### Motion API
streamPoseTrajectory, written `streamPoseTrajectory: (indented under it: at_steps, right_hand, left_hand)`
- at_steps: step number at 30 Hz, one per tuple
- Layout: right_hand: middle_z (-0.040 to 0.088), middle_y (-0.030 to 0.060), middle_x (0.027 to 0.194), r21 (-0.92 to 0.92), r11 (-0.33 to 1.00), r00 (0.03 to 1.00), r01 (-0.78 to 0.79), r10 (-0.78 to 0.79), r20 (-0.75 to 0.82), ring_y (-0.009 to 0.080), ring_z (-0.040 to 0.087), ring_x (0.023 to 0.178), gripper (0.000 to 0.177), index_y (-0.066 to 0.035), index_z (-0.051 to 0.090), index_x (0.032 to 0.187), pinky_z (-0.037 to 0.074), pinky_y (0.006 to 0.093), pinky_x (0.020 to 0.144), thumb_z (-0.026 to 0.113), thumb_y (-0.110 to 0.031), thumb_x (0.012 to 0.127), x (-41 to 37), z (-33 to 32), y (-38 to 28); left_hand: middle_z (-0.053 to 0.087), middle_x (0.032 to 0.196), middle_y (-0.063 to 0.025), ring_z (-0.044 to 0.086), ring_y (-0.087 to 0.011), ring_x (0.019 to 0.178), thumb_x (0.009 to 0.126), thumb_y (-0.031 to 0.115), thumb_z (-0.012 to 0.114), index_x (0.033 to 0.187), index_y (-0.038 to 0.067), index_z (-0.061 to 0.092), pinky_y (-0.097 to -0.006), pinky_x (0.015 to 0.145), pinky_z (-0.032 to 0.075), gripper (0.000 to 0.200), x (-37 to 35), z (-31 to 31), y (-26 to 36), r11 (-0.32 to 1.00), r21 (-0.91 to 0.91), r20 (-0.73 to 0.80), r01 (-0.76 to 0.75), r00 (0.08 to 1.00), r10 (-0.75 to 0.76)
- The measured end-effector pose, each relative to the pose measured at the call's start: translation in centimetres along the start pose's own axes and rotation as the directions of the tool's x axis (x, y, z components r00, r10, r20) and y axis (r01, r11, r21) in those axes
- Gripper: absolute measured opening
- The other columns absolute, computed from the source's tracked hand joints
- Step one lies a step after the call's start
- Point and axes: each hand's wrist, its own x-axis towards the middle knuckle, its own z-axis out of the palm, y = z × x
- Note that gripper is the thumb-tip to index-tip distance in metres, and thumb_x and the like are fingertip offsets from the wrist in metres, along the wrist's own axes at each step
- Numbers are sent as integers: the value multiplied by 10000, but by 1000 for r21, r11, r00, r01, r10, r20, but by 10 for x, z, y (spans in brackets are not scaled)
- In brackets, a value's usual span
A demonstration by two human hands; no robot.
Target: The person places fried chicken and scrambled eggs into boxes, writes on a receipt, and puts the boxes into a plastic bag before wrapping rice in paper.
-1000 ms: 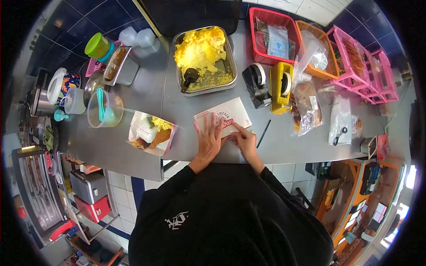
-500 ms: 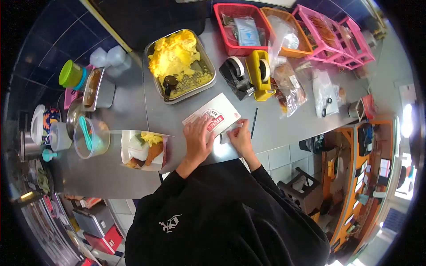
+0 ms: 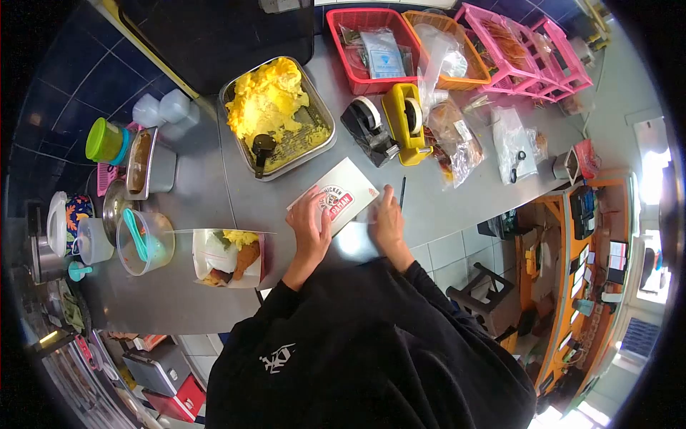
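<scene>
A closed white cardboard food box (image 3: 362, 180) with a red chicken logo lies in front of me. My left hand (image 3: 310, 239) grips its left front corner, fingers over the lid and thumb along the front edge. At the box's right front corner is my right hand (image 3: 389, 227), its fingers drawn together; whatever they hold is hidden. An open food box (image 3: 259, 275) with rice, fried chicken and yellow egg stands to the left. Beyond the closed box are a black tape dispenser (image 3: 371, 132) and a yellow tape dispenser (image 3: 406, 123). A dark pen (image 3: 403, 190) lies beside my right hand.
A metal tray (image 3: 282, 171) holds yellow scrambled egg and a black scoop (image 3: 263, 149). Red (image 3: 366, 84) and orange (image 3: 468, 80) baskets line the back. Plastic bags (image 3: 457, 143) lie right. A clear tub (image 3: 153, 264) and metal pan (image 3: 163, 171) stand left.
My right hand has changed from a pinch at the box's front edge to fingers pointing forward along its right corner. My left hand stays on the box. The camera view has shifted slightly.
</scene>
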Motion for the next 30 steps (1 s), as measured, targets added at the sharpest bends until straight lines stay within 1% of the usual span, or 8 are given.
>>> streamPoseTrajectory:
  at_steps: [4, 8, 11, 13, 18, 22, 26, 30]
  right_hand:
    - [595, 174, 804, 181, 961, 924, -208, 132, 360, 355, 618, 678, 434, -24, 393, 1121, 497, 412, 573, 579, 34, 733, 16, -25, 36]
    - [545, 86, 758, 853, 468, 973, -231, 105, 206, 68, 562, 759, 313, -21, 468, 992, 444, 219, 653, 636, 8, 730, 37, -86, 5]
    - [543, 80, 719, 918, 305, 964, -255, 150, 218, 94, 562, 780, 318, -16, 477, 990, 449, 252, 667, 656, -14, 727, 40, -82, -30]
    - [557, 99, 737, 696, 704, 986, -140, 32, 167, 184, 587, 749, 299, -15, 483, 968, 460, 309, 662, 669, -51, 737, 36, -44, -32]
    - [589, 143, 837, 473, 849, 943, -234, 79, 324, 348, 588, 819, 413, -41, 460, 1011, 466, 431, 701, 731, -161, 722, 46, -48, -19]
    - [547, 161, 982, 303, 947, 957, -105, 180, -229, 331, 544, 885, 311, -8, 533, 1032, 452, 422, 767, 652, -220, 838, 111, -57, 66]
    - [577, 145, 1126, 628, 374, 730, -682, 403, 552, 259, 577, 989, 287, 7, 603, 964, 516, 411, 734, 600, -273, 901, 154, -64, 87]
    - [561, 108, 1218, 892, 86, 889, -443, 172, 425, 254, 534, 1111, 253, -2, 609, 1040, 509, 504, 835, 571, -222, 920, 143, -55, 101]
  left_hand:
    - [506, 1287, -125, 475, -278, 1173, 845, 89, 565, 1196, 65, 510, -429, 991, 278, 357, 4, -4, 12, 999, -39, -60, 0, 998, -2]
    - [545, 1174, -145, 508, -295, 1072, 823, 63, 588, 1149, 38, 516, -428, 944, 328, 335, 4, -7, 35, 993, -101, -223, -65, 974, 41]
    - [526, 1113, -187, 500, -327, 1048, 801, 24, 609, 1125, -5, 510, -424, 902, 385, 340, -3, -1, 45, 984, -68, -248, -167, 958, 145]
    - [522, 1133, -190, 494, -317, 1061, 809, 43, 602, 1126, 0, 519, -426, 903, 377, 331, -5, 7, 50, 988, -47, -168, -149, 976, 139]
    - [492, 1303, -100, 428, -302, 1198, 847, 237, 594, 1212, 81, 550, -466, 994, 254, 399, -9, 25, 36, 937, 347, 119, -32, 993, -11]
    - [476, 1351, -96, 390, -293, 1271, 848, 261, 597, 1153, 87, 589, -505, 1008, 219, 351, -13, 22, 31, 918, 394, 108, -44, 994, 1]
    - [497, 1337, -72, 375, -288, 1294, 841, 298, 599, 1173, 91, 577, -548, 1016, 183, 391, -9, 22, 30, 885, 465, 139, -31, 990, -39]
    - [487, 1342, -45, 368, -281, 1293, 831, 341, 599, 1244, 101, 532, -594, 1013, 149, 483, -8, 19, 40, 847, 528, 71, 59, 991, -113]
